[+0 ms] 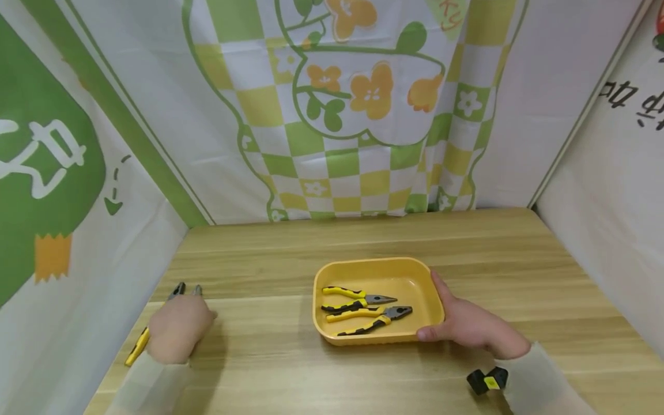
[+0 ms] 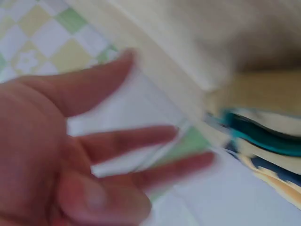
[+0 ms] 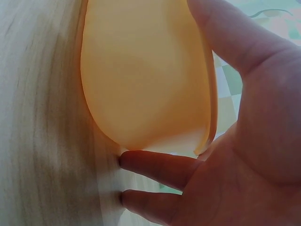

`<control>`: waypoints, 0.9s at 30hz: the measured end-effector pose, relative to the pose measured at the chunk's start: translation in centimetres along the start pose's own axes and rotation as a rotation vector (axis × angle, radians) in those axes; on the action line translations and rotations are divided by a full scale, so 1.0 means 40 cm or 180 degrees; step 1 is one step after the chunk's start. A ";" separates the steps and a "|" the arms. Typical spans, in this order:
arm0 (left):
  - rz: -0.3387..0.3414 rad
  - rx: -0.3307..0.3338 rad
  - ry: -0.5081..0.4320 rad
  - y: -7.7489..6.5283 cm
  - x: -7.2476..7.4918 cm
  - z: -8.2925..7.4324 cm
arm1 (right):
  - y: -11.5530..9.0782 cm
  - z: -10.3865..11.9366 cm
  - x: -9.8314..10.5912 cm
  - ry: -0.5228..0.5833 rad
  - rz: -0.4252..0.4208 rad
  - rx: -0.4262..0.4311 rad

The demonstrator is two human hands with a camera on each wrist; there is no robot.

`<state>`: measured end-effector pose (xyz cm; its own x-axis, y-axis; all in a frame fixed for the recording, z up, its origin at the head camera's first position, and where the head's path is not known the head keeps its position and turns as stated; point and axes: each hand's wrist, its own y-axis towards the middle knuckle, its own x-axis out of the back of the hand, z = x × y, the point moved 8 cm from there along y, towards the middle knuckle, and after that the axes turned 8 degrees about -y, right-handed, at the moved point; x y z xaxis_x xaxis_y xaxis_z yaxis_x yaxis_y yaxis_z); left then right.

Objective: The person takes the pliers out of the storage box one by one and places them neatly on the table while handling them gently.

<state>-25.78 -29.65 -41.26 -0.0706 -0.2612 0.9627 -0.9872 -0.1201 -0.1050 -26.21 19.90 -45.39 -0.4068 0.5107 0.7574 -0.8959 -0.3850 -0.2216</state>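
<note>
My left hand (image 1: 180, 328) is over the left side of the table, above pliers with yellow-and-black handles (image 1: 138, 347). Beside them shows the metal tip of a second tool (image 1: 197, 290), mostly hidden by the hand. In the left wrist view the thumb and fingers are spread and blurred, with a teal-and-dark handle (image 2: 268, 139) past the fingertips. My right hand (image 1: 469, 324) grips the right end of a yellow plastic bin (image 1: 378, 264), thumb at the near corner. Inside lie needle-nose pliers (image 1: 381, 300) and combination pliers (image 1: 398, 312), both with yellow-and-black handles.
A small black object with a yellow mark (image 1: 490, 381) lies on the wooden table (image 1: 270, 369) by the right sleeve. Printed cloth walls stand at the back (image 1: 332, 173), left (image 1: 135, 219) and right (image 1: 596, 190) of the table.
</note>
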 end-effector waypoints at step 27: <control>0.1682 -0.2031 -0.0140 0.093 -0.079 -0.620 | 0.000 -0.001 0.003 -0.0015 0.0042 -0.0028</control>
<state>-32.77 -5.52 -38.49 -0.5554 -0.1696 0.8141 -0.7179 0.5920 -0.3664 -26.27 20.00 -45.32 -0.4176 0.5021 0.7573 -0.8921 -0.3849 -0.2368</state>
